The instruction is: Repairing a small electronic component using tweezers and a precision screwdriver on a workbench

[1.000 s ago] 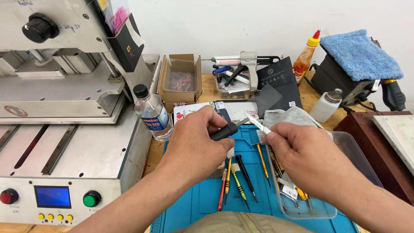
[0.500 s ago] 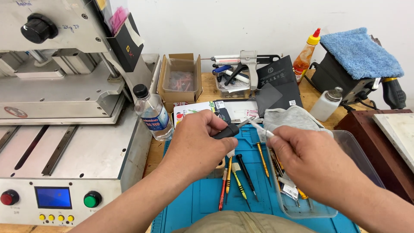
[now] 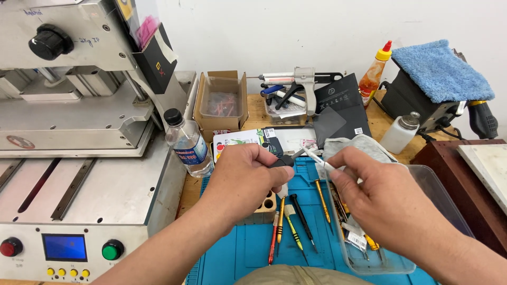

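Small black flat part [image 3: 282,160] sits pinched between the thumb and fingers of the left hand [image 3: 248,177]; it sticks out past the fingertips on the hand's right side, held up above the blue rubber work mat [image 3: 248,253]; the left hand is shut tight on it.

Thin white stick-like tool [image 3: 317,159] is gripped in the right hand [image 3: 383,203], between thumb and fingers; its tip points up and to the left, toward the black part; the tip is just beside the part, but I cannot tell if the 2 touch; the 2 hands are close together, over the top edge of the mat.

Under the hands, a row of small screwdrivers with red, yellow and black handles [image 3: 288,227] lies on the mat; a little wooden block with round holes [image 3: 266,203] stands just below the left hand; a clear plastic tray [image 3: 422,190] lies under the right hand, with more small tools in it; a grey cloth [image 3: 359,145] lies behind the right hand.

To the left stands a big grey metal machine [image 3: 79,174] with a red button, a green button and a small blue screen; a clear plastic water bottle with a black cap [image 3: 187,145] stands next to it; a small cardboard box [image 3: 221,100] sits behind the bottle; far back on the right, a yellow squeeze bottle with a red tip [image 3: 376,71] stands near a fluffy blue towel [image 3: 441,71].
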